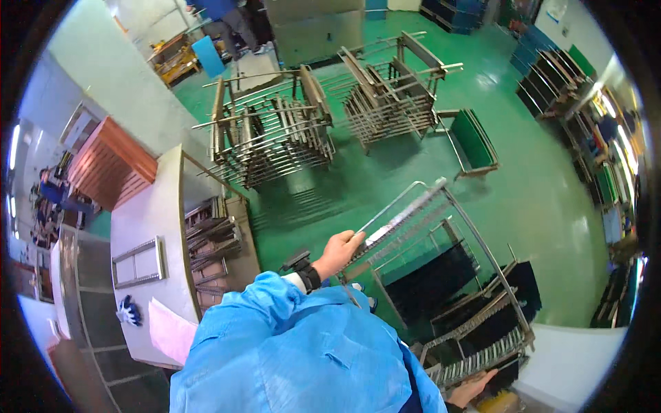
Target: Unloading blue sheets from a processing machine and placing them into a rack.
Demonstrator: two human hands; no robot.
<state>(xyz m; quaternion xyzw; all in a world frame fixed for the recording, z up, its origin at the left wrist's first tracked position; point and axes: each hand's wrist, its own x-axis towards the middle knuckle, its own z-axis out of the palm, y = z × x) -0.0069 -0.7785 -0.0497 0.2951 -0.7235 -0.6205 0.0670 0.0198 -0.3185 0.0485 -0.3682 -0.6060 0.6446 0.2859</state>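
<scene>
While my left hand [339, 252] grips the top bar of one grey metal slotted rack [447, 289], my right hand [471, 389] curls around its lower end. Beyond my hands I count two more loaded racks [268, 134] on the green floor [551, 193].

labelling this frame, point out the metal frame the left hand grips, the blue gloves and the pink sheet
metal frame [406, 210], head view, on its long top bar
blue gloves [128, 312], head view, mid pile
pink sheet [171, 332], head view, centre
</scene>
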